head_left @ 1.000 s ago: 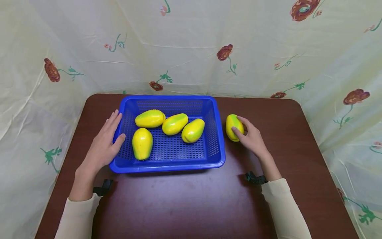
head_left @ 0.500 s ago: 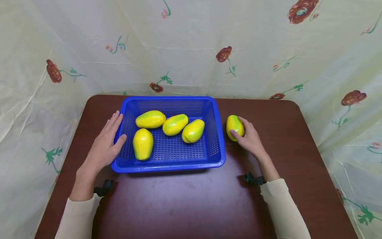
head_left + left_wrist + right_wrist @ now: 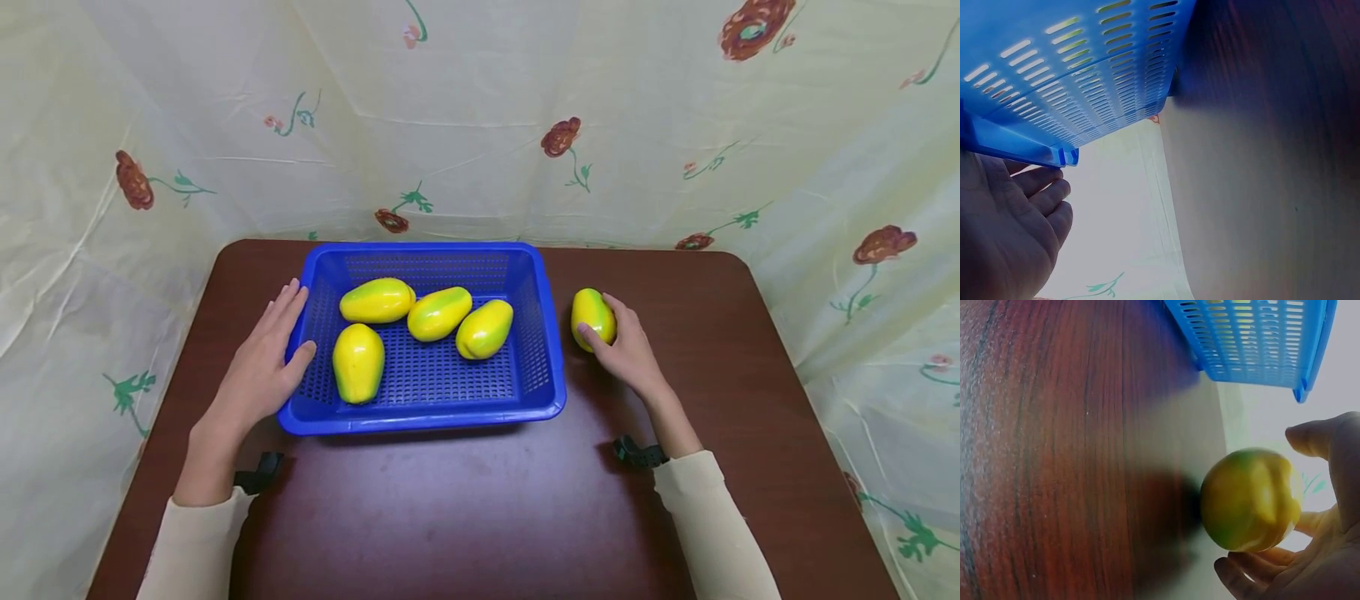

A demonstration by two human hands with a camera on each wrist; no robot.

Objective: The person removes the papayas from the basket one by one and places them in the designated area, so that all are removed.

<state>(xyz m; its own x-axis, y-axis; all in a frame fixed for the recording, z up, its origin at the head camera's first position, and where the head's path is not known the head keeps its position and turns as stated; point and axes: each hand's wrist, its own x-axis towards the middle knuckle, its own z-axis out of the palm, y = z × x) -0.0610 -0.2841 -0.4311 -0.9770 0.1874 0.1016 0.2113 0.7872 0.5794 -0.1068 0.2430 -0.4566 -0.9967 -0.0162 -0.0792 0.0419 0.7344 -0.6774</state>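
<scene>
Left hand [image 3: 258, 367]: flat along the left rim of the blue plastic basket [image 3: 420, 423], fingers extended together, thumb lying over the edge. Not grasping. Left wrist view has fingertips up against the underside of the rim.

Right hand [image 3: 632, 346]: curled round the loose fruit [image 3: 589, 317], yellow with a green streak, papaya- or mango-like. Fingers on its right side, thumb at the near side. Right wrist view shows a gap at the thumb, so can't tell how firm the hold is. Fruit is on the table [image 3: 435, 517], just right of the basket, not touching it.

Basket has perforated walls and floor, four similar fruits inside: back-left fruit [image 3: 377, 301] and front-left fruit [image 3: 358, 363] near the left wall, middle fruit [image 3: 439, 314], right fruit [image 3: 484, 329]. Back three sit in a row, close together; front-left one points toward the person.

Both wrists wear a black strap; sleeves are cream. Table is dark brown wood grain. Pale cloth [image 3: 480, 92] with red flowers hangs behind it.
</scene>
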